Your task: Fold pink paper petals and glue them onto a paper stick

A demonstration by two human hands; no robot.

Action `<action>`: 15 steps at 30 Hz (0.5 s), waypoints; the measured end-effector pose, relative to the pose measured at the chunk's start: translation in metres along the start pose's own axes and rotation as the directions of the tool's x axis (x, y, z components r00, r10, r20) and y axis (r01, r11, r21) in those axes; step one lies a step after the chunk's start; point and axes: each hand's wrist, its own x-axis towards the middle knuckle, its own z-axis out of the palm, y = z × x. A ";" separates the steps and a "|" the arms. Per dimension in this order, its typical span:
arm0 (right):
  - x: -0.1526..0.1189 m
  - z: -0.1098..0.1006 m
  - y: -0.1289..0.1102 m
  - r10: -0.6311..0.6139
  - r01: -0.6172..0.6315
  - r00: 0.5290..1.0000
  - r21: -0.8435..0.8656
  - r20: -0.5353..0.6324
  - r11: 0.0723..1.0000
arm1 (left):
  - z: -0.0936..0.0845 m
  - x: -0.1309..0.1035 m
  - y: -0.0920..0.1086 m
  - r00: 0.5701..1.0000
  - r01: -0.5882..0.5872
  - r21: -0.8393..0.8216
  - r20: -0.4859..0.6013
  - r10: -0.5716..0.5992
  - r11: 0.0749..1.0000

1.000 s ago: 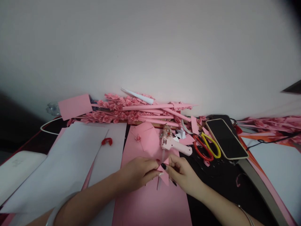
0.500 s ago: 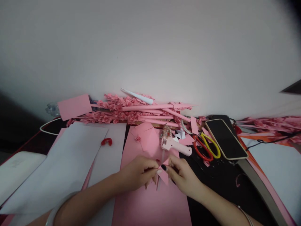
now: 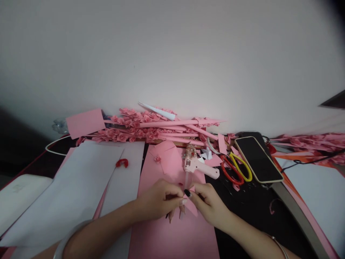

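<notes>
A small piece of pink paper point(image 3: 192, 205) is pinched between my two hands, over a large pink sheet point(image 3: 175, 237). My left hand point(image 3: 163, 199) has its thumb pressed to its fingers at the paper's left side. On the other side, my right hand point(image 3: 208, 201) grips the paper between thumb and index finger. Just beyond my hands lies a pale pink glue gun point(image 3: 201, 167), its glue stick pointing toward me. A small pink paper flower point(image 3: 157, 158) rests on pink paper to its left.
Pink paper flower stems point(image 3: 151, 129) lie along the wall. Scissors with red and yellow handles point(image 3: 241, 169) and a phone point(image 3: 260, 160) are at the right. White sheets point(image 3: 78, 180) and a red curved object point(image 3: 122, 163) lie left. More white paper point(image 3: 318, 194) is far right.
My left thumb has moved slightly lower, and the fingertips beneath it reach further down. The small pink paper has tilted and its lower corner has shifted right. Both hands still hold it.
</notes>
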 end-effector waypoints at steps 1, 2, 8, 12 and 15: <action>0.000 0.000 -0.001 -0.002 0.002 1.000 -0.009 0.013 1.000 | 0.000 0.000 0.000 1.000 0.002 -0.013 -0.004 -0.002 1.000; -0.001 0.000 -0.001 -0.001 0.001 1.000 -0.020 0.027 1.000 | 0.000 0.001 0.001 1.000 0.005 -0.030 -0.005 -0.006 1.000; 0.000 0.000 0.000 0.008 -0.004 0.997 -0.047 0.077 0.999 | -0.003 0.003 -0.002 0.998 0.044 -0.165 0.040 -0.038 0.985; 0.002 -0.001 0.002 0.007 -0.006 1.000 -0.054 0.027 0.999 | -0.003 0.005 -0.006 1.000 0.021 -0.233 -0.011 -0.024 0.972; 0.002 -0.002 0.003 -0.017 0.019 1.000 -0.112 0.014 0.994 | -0.002 0.006 -0.008 1.000 0.017 -0.235 -0.002 -0.018 0.972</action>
